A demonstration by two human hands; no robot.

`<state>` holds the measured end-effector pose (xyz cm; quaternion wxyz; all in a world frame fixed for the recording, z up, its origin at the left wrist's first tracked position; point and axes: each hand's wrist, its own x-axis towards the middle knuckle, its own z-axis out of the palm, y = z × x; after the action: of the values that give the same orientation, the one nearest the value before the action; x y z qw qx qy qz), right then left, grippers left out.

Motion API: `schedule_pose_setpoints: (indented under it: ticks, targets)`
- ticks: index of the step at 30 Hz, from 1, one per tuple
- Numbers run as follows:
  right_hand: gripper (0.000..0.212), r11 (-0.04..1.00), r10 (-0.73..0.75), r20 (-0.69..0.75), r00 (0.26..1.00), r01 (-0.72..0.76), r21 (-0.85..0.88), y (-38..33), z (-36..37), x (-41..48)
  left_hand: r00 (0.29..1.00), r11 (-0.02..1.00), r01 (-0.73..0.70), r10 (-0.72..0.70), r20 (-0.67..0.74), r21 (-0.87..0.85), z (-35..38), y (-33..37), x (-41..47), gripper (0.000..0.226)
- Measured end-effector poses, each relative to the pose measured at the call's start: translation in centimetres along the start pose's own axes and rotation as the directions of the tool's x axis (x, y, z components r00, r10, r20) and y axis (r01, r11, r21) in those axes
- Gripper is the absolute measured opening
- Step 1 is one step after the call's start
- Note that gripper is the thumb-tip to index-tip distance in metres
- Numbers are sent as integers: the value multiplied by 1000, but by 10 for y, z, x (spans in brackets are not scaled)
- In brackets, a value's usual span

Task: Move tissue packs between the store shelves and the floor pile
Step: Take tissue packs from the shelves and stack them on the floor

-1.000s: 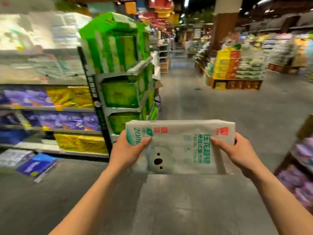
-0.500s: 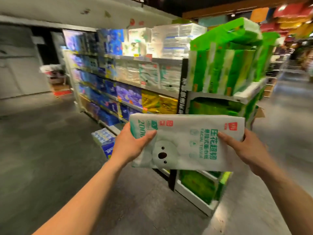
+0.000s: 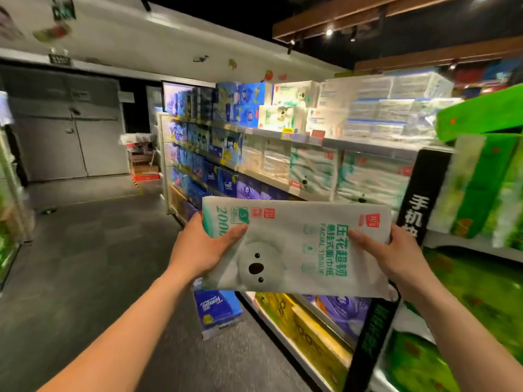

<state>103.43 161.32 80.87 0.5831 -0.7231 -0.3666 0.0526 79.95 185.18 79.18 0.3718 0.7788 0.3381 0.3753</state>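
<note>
Left hand: my left hand (image 3: 198, 247) reaches forward, thumb and fingers clamped on the left end of the tissue pack (image 3: 294, 250).
Pack: held in the air between both hands, near the shelves (image 3: 283, 134).
Right hand: my right hand (image 3: 396, 256) grips its right end.
Room: grey floor (image 3: 85, 250); a blue pack (image 3: 218, 309) stands at the shelf foot.

A facial tissue pack (image 3: 294, 247) sits at centre frame between the left hand (image 3: 198, 247), at its 9 o'clock end, and the right hand (image 3: 396, 256), at its 3 o'clock end. Behind it, store shelves (image 3: 283, 134) run from 5 o'clock back toward 11. A Tempo pack (image 3: 218, 312) lies on the floor (image 3: 85, 264) at 6 o'clock, beside the shelves' foot. An end rack (image 3: 424, 193) stands at 3 o'clock, double doors (image 3: 70, 137) far back at 10.
</note>
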Motion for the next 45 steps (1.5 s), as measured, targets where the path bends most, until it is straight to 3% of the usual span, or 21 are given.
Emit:
schedule_pose_setpoints:
  ticks: [5, 10, 14, 20, 29, 33, 37, 39, 42, 45]
  targets:
    - [30, 999, -2, -59, 998, 5, 44, -8, 57, 99, 998, 999, -44, 44, 38, 8, -16, -8, 138, 83]
    - [22, 997, -79, -160, 984, 76, -23, -1, 91, 199, 993, 992, -116, 117, 18, -51, -2, -26, 249, 75]
    - [35, 992, -114, -243, 963, 97, -82, 26, 115, 289, 988, 984, -153, 153, -3, -91, 30, -49, 342, 81]
    - [47, 985, -138, -241, 961, 108, -136, 42, 147, 437, 987, 984, -163, 163, -7, -75, 72, -62, 489, 76]
    - [46, 954, -237, -247, 940, 177, -242, 21, 205, 617, 970, 962, -238, 229, -76, -135, 83, -69, 688, 65]
    - [56, 936, -270, -334, 903, 166, -310, 14, 238, 679, 945, 929, -324, 311, -96, -177, 87, -90, 781, 64]
    - [53, 924, -291, -402, 868, 147, -353, 5, 277, 738, 899, 868, -424, 438, -6, -259, 86, -99, 883, 73]
    - [51, 923, -297, -450, 842, 131, -363, -7, 291, 767, 858, 831, -479, 511, 47, -282, 85, -94, 932, 60]
    - [65, 915, -313, -523, 792, 105, -389, -28, 303, 811, 797, 779, -546, 596, 96, -308, 89, -81, 1001, 42]
    - [53, 914, -314, -553, 772, 89, -396, -51, 309, 847, 762, 736, -577, 641, 92, -355, 103, -61, 1064, 61]
